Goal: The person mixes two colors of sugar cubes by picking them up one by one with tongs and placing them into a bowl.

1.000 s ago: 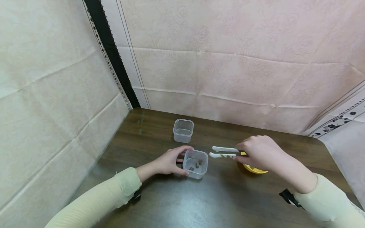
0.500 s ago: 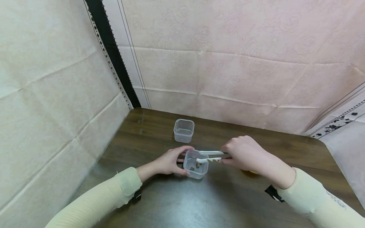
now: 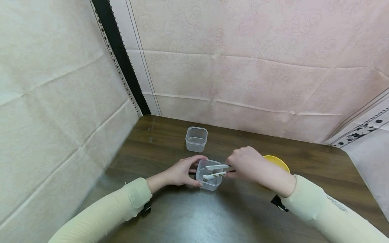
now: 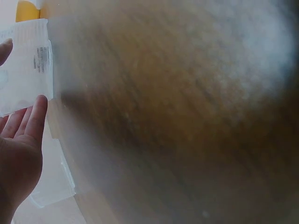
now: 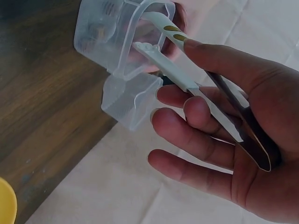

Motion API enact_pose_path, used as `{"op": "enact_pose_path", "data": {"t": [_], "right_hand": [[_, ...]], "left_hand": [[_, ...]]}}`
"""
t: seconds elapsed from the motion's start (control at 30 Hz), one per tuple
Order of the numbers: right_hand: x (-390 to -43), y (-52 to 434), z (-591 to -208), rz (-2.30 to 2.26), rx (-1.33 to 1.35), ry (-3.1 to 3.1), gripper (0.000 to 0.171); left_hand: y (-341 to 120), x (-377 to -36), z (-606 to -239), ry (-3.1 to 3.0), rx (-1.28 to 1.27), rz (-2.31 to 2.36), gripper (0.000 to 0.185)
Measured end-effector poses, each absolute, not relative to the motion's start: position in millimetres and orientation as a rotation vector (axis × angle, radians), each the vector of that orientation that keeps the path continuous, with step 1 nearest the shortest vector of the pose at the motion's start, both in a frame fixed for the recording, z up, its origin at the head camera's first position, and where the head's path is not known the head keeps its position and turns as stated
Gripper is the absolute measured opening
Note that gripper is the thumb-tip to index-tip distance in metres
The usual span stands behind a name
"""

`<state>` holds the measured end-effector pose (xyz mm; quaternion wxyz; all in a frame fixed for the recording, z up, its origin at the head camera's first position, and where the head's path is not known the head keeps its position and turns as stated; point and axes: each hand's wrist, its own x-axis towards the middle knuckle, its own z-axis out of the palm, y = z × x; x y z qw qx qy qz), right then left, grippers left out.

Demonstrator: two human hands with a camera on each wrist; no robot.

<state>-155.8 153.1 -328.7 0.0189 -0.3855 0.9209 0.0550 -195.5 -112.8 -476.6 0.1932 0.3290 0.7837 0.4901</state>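
Note:
My left hand (image 3: 183, 172) holds a clear plastic container (image 3: 211, 186) by its left side, thumb in front and fingers behind. A few small brown pieces lie inside, partly hidden. In my right hand (image 3: 250, 166) is a pair of tongs (image 3: 216, 167) with white tips and metal arms, pinched between thumb and fingers. Both tips reach into the container's mouth and stand apart, as the right wrist view of the tongs (image 5: 175, 74) also shows; nothing is visible between them. The left wrist view has the container (image 4: 25, 70) between thumb and fingers.
A second clear container (image 3: 196, 147) stands behind the held one, near the back edge of the brown wooden table (image 3: 164, 141). A yellow bowl (image 3: 278, 162) sits to the right, partly behind my right forearm. Pale cloth (image 3: 243, 81) hangs behind and at the left.
My right hand has carried the tongs left from over the yellow bowl to the container, and their tips now dip into it. The bowl shows more. My left hand has stayed put.

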Motion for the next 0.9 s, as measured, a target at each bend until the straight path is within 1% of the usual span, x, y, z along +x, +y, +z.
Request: {"op": "enact_pose_path", "data": {"t": [0.37, 0.63, 0.9], "right_hand": [[-165.3, 134.8, -343.4, 0.332, -1.305, 2.846, 0.038], [-168.2, 125.3, -350.6, 0.397, -1.331, 2.829, 0.033], [-169.7, 120.1, -347.6, 0.388, -1.302, 2.784, 0.032]], "left_hand": [[-113.0, -195.1, -475.9, 2.198, 0.929, 1.375, 0.091], [-112.6, -196.2, -477.0, 2.200, 0.909, 1.362, 0.091], [-112.9, -196.5, -478.5, 2.188, 0.925, 1.374, 0.090]]}}
